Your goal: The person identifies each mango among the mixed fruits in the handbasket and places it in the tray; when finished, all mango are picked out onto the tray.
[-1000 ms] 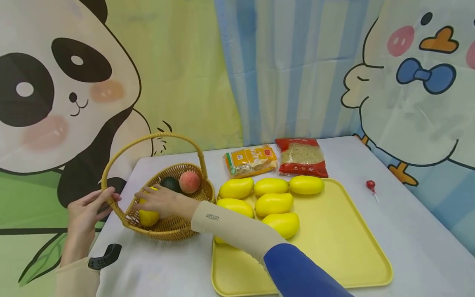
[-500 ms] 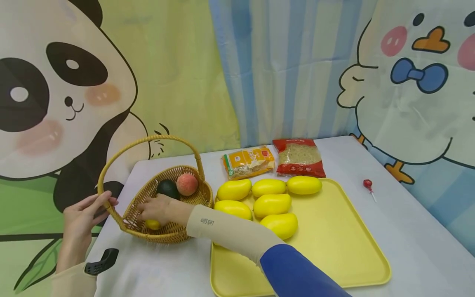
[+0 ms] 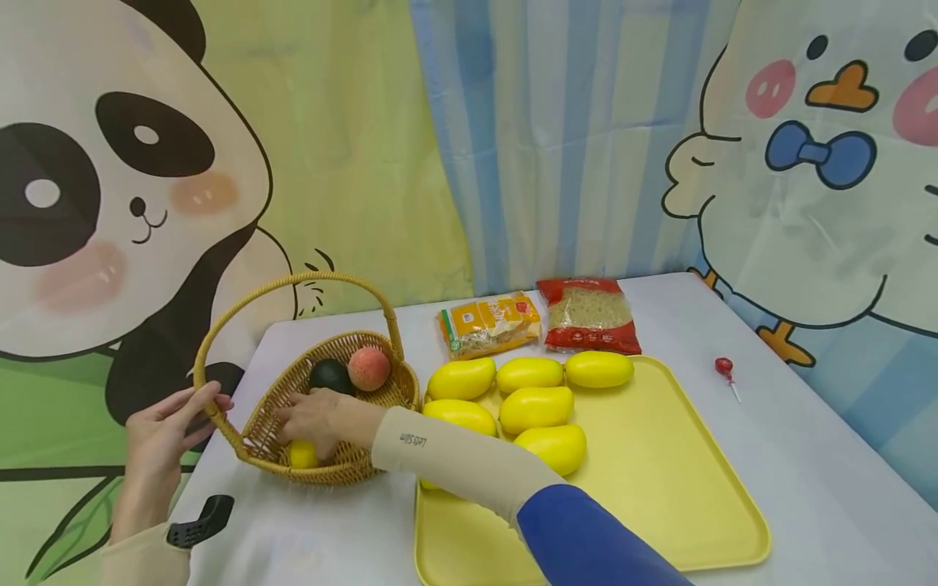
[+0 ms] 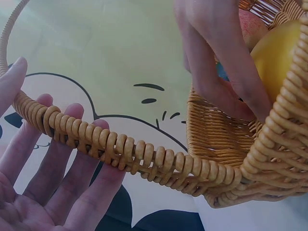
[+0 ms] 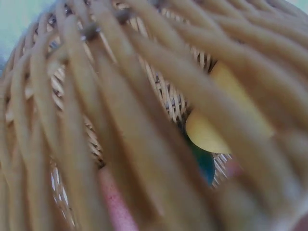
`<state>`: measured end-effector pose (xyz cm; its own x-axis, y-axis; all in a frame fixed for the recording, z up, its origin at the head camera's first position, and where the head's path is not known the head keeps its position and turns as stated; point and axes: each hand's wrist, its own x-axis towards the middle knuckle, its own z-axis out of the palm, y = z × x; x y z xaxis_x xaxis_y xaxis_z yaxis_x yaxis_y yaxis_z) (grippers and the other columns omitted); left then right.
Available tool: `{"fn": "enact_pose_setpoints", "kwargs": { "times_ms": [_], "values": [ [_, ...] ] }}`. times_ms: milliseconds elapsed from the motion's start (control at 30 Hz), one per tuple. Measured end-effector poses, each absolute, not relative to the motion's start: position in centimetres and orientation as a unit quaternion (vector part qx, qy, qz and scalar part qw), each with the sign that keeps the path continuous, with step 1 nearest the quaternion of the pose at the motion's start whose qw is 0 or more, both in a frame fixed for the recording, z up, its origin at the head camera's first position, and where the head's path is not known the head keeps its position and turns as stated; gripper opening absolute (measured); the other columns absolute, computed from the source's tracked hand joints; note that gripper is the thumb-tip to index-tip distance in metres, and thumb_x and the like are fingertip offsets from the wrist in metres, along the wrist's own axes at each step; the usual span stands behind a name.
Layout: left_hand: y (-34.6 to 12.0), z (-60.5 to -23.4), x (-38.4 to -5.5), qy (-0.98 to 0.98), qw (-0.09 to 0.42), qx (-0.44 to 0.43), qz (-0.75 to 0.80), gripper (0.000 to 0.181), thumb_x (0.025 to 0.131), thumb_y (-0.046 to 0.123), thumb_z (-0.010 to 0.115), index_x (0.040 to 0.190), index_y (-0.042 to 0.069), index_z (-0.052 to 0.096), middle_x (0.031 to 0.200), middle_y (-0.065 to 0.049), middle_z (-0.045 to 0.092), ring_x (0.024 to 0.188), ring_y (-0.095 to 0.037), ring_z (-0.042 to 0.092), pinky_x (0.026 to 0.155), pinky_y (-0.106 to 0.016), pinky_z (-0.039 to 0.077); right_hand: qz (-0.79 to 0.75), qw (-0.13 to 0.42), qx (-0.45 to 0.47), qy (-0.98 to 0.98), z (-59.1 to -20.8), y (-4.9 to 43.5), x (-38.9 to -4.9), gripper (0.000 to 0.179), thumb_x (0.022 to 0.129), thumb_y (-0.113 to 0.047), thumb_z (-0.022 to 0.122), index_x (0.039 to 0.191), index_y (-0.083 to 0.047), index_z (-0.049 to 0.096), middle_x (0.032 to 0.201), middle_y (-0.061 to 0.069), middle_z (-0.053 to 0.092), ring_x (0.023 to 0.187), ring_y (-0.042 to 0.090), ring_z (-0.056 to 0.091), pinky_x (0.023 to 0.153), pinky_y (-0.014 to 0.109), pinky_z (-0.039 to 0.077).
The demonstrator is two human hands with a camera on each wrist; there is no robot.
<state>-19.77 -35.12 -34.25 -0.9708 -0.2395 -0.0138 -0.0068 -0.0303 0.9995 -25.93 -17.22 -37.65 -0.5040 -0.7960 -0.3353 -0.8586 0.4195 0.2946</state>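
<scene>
My left hand (image 3: 164,423) holds the handle (image 4: 120,147) of a wicker basket (image 3: 381,468), thumb on one side and fingers on the other. My right hand (image 3: 330,419) reaches down into the basket, its fingers and thumb about a yellow mango (image 3: 303,454) that it partly covers. In the left wrist view, right-hand fingers (image 4: 240,72) lie against the mango (image 4: 279,53). A dark green avocado-like fruit (image 3: 332,376) and a peach (image 3: 369,369) lie in the basket's far part. Through the weave, the right wrist view shows the mango (image 5: 211,130).
A yellow tray (image 3: 659,488) with several mangoes (image 3: 537,409) stands right of the basket. Behind it lie an orange packet (image 3: 489,324) and a red noodle packet (image 3: 589,316). A red lollipop (image 3: 725,369) lies at the right. The right forearm (image 3: 469,456) crosses the tray.
My right hand has gone lower into the basket with the mango, which now shows less. My left hand keeps its hold on the handle. The head view has shifted slightly.
</scene>
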Motion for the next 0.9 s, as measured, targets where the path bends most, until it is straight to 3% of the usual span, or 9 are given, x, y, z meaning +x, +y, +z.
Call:
{"fn": "enact_pose_setpoints", "kwargs": {
  "times_ms": [267,433,733,900],
  "values": [
    [-35.2,-34.3,-19.8,-0.700,0.082,0.093,-0.703,0.011,0.085,0.026,0.074,0.087,0.016,0.077,0.071,0.007,0.072,0.073,-0.001,0.068,0.060,-0.015,0.054,0.207,0.095,-0.473,0.851,-38.0,-16.8,-25.5,0.065,0.088,-0.031,0.069,0.142,-0.047,0.036,0.150,-0.018,0.029,0.127,0.005,0.038,0.098,0.020,0.043],
    [-35.3,-34.3,-19.8,-0.699,0.081,0.094,-0.704,0.010,0.085,0.026,0.074,0.086,0.016,0.077,0.071,0.007,0.073,0.073,-0.001,0.068,0.060,-0.016,0.054,0.220,0.107,-0.458,0.854,-37.8,-16.7,-25.6,0.068,0.087,-0.027,0.071,0.141,-0.049,0.036,0.149,-0.020,0.031,0.131,0.003,0.035,0.098,0.022,0.042],
    [-35.3,-34.2,-19.8,-0.701,0.083,0.096,-0.702,0.009,0.085,0.026,0.074,0.086,0.017,0.077,0.071,0.008,0.072,0.072,0.000,0.068,0.059,-0.016,0.054,0.171,0.133,-0.460,0.861,-38.1,-15.3,-26.2,0.055,0.082,-0.027,0.075,0.130,-0.038,0.049,0.119,-0.017,0.053,0.102,0.003,0.048,0.090,0.021,0.045],
    [-35.2,-34.3,-19.9,-0.696,0.081,0.095,-0.708,0.009,0.084,0.025,0.075,0.085,0.016,0.077,0.071,0.007,0.073,0.072,-0.002,0.069,0.059,-0.017,0.055,0.124,0.137,-0.470,0.863,-38.0,-14.2,-26.8,0.057,0.080,-0.032,0.075,0.132,-0.037,0.051,0.119,-0.015,0.055,0.099,0.005,0.050,0.087,0.022,0.046]
  ]
}}
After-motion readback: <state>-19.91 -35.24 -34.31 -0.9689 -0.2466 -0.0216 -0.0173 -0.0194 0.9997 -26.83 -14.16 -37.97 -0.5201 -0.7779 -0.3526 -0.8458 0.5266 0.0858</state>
